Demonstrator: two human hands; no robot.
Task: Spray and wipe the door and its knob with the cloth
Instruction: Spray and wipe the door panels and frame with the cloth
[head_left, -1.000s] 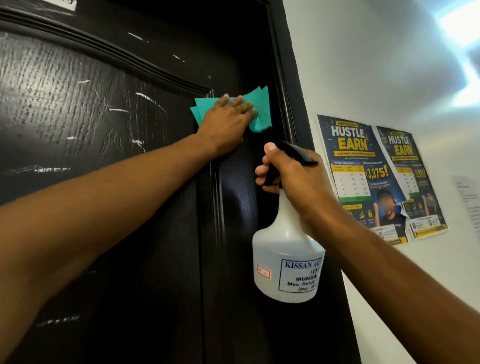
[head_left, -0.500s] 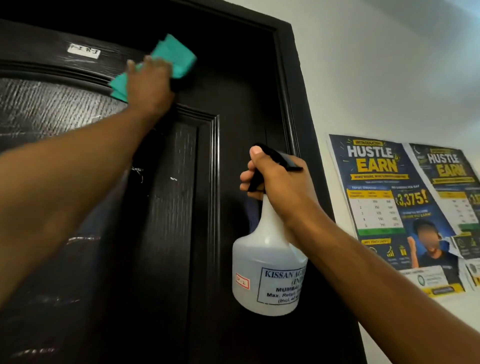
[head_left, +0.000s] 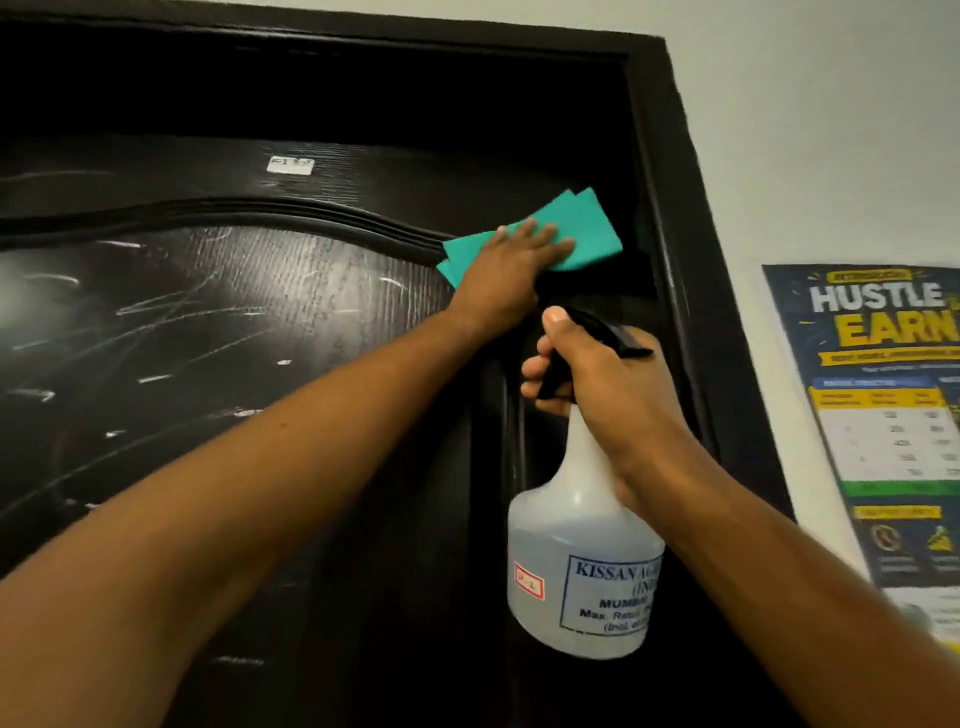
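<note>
Cloth (head_left: 582, 228) up high on the door (head_left: 234, 338), teal and folded, and the left hand (head_left: 511, 265) is flat on top of it, fingers straight and spread, pressing it against the dark wood near the top right corner of the raised panel. The cloth sticks out past the fingertips toward the door frame (head_left: 670, 171), and a smaller corner shows on the wrist side. Grip on that left hand is wide, palm down, nothing curled round the fabric.

Lower and to the right, the right hand (head_left: 597, 374) has a closed grip round the black trigger head of the spray bottle (head_left: 576, 566), thumb on top, fingers wrapped over the lever at the front. The bottle hangs upright below the fist, translucent white, clear liquid filling the lower body, a printed label and a small red-edged sticker on its side. It sits in front of the door's right stile, apart from the cloth.

The door panel carries pale streaks and scratch-like marks across its left half. A small white sticker (head_left: 290, 165) sits above the curved moulding. On the wall to the right, a poster (head_left: 878, 405) reads HUSTLE EARN. The knob is out of view.
</note>
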